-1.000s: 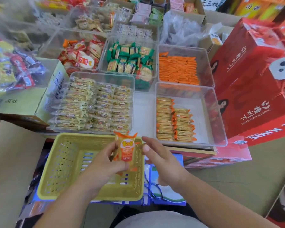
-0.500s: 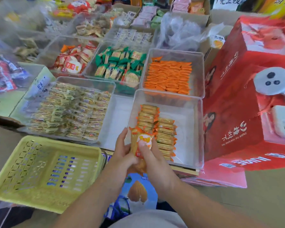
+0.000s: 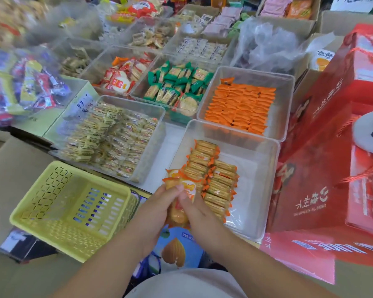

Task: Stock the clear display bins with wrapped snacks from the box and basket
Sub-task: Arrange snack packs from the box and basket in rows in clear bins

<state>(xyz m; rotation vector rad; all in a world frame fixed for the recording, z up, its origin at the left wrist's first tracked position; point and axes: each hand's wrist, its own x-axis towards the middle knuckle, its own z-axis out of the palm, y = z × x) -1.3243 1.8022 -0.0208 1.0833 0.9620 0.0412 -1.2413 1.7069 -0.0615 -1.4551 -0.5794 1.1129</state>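
Since it probably needs lining up with the cracker rows (image 3: 213, 175) in the clear bin (image 3: 253, 190), we're gripping the snack pack (image 3: 190, 187), left hand (image 3: 158, 202) and right hand (image 3: 200, 214) both curled round it, at that bin's near-left corner.

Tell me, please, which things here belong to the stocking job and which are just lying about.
Job: left hand, right hand, orange-wrapped snack packs, half-filled clear bin, yellow basket.
Lying about: red gift boxes, crumpled plastic bag.
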